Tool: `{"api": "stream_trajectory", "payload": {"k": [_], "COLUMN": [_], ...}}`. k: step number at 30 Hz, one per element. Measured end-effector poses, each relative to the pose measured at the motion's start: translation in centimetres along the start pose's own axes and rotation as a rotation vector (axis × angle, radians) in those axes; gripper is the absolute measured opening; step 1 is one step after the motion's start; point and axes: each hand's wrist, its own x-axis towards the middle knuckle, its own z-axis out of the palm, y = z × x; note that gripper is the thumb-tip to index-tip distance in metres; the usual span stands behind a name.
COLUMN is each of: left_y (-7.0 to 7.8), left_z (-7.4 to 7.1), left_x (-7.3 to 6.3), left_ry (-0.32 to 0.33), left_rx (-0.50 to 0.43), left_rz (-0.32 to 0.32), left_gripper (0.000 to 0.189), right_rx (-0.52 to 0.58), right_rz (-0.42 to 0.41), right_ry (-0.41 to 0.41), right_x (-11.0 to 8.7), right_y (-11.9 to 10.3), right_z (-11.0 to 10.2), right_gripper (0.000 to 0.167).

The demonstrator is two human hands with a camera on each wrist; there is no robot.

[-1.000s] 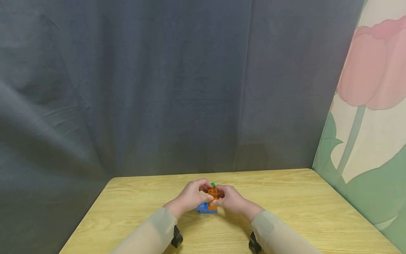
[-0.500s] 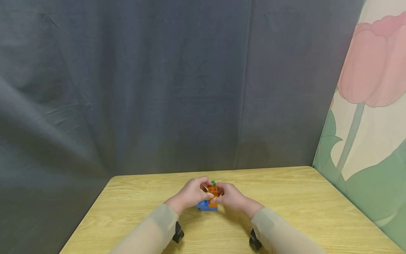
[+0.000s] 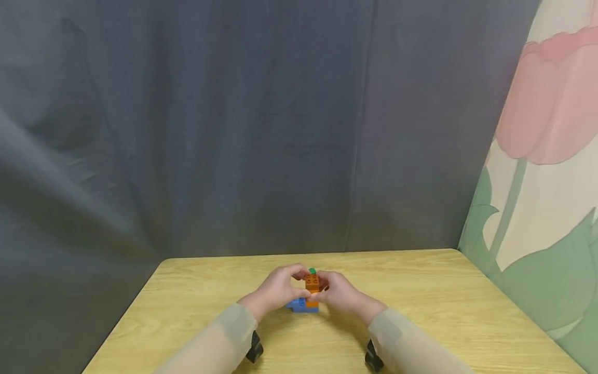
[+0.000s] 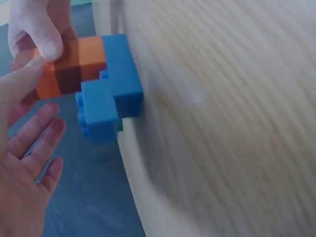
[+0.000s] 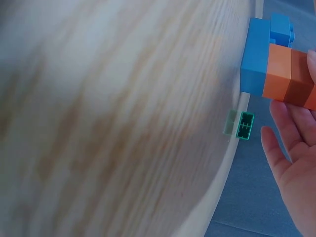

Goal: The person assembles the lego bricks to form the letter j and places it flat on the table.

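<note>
Both hands meet at a small tower of toy building bricks on the table. My left hand (image 3: pixel 272 292) pinches the top orange brick (image 3: pixel 312 282) from the left, with thumb in front and index finger behind. From the right, my right hand (image 3: pixel 344 294) pinches the orange bricks, its thumb tip meeting the left one. Below, more orange brick (image 4: pixel 92 54) sits on one end of a long blue brick (image 4: pixel 124 74). A smaller blue brick (image 4: pixel 100 106) is joined to that base beside the orange column. The remaining fingers (image 5: pixel 277 148) of my right hand extend away from the tower.
Behind the tower lies a separate green brick (image 5: pixel 245 125), its hollow underside showing in the right wrist view. The wooden table (image 3: pixel 196 311) reaches back to a dark curtain (image 3: pixel 261 130). A tulip-patterned cloth (image 3: pixel 551 208) hangs along the right side.
Both hands keep their hold on the brick tower, which stays in place. Only the head view has shifted slightly.
</note>
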Motion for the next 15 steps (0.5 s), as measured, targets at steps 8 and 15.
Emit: {"api": "stream_trajectory", "payload": {"k": [8,15], "left_y": [-0.5,-1.3], "left_z": [-0.2,0.1], "left_x": [-0.5,-0.9], "left_ry": [-0.036,-0.064], "left_rx": [0.123,0.285], "left_rz": [0.029,0.039], "left_gripper": [0.031,0.028], "right_rx": [0.002,0.018], "right_rz": [0.018,0.038], "right_ry": [0.01,0.009], "right_x": [0.2,0.2], "right_y": [-0.2,0.0], "right_z": [-0.4,-0.3], "right_gripper": [0.023,0.024]}}
